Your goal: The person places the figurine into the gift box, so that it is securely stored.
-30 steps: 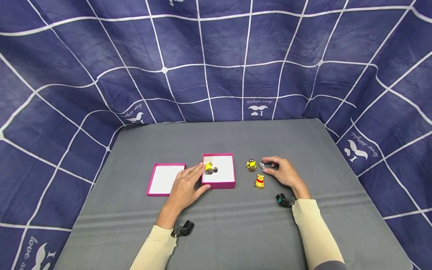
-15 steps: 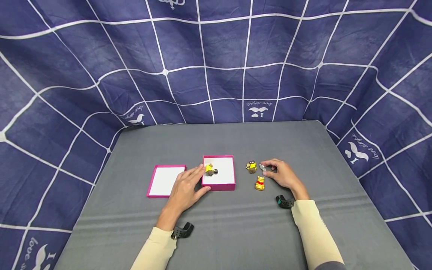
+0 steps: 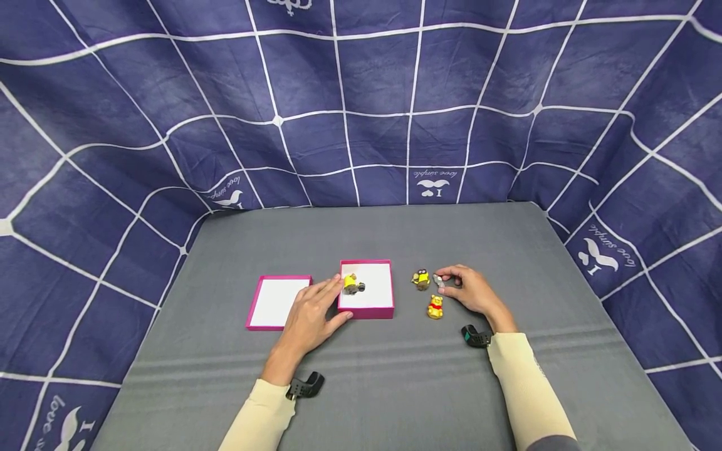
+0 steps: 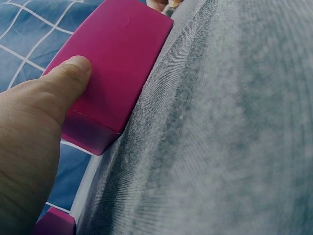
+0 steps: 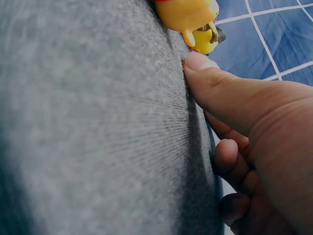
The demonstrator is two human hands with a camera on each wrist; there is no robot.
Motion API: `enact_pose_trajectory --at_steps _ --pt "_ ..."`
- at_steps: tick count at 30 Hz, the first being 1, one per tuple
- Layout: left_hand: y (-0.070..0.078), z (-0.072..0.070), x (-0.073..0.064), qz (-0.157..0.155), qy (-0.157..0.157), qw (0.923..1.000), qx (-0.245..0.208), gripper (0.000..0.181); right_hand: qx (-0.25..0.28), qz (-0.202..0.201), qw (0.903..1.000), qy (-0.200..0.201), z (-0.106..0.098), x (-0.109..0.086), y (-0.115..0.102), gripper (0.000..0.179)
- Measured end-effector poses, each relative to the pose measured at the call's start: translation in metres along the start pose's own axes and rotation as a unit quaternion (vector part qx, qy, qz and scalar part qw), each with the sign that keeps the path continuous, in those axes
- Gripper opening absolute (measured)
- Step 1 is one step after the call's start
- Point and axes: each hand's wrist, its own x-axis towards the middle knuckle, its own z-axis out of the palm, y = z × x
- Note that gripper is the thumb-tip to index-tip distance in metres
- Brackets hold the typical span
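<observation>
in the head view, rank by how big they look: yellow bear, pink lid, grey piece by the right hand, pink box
Largest to smallest:
1. Pink box and pink lid: too close to rank, as the left hand covers part of the lid
2. Yellow bear
3. Grey piece

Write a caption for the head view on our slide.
Left hand touches a pink box; right hand pinches a grey object.

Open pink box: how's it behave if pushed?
The open pink box is probably stiff: its walls look straight. Its broad, low shape suggests sliding over tipping. The yellow figurine inside might shift, having room beside it.
</observation>
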Motion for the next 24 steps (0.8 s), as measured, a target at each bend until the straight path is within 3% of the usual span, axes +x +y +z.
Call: enact_pose_trajectory --at_steps 8,24 --pt "0.0008 -0.0010 -0.0001 -0.010 -0.014 0.9998 0.004 0.076 0.010 -0.012 0.9998 -0.009 0.0002 0.0038 0.0011 0.034" --pt "-0.0003 -0.0002 0.0001 0.005 0.006 1.0000 0.004 0.076 0.008 0.028 0.9989 0.035 -0.0022 0.0001 -0.0003 0.036"
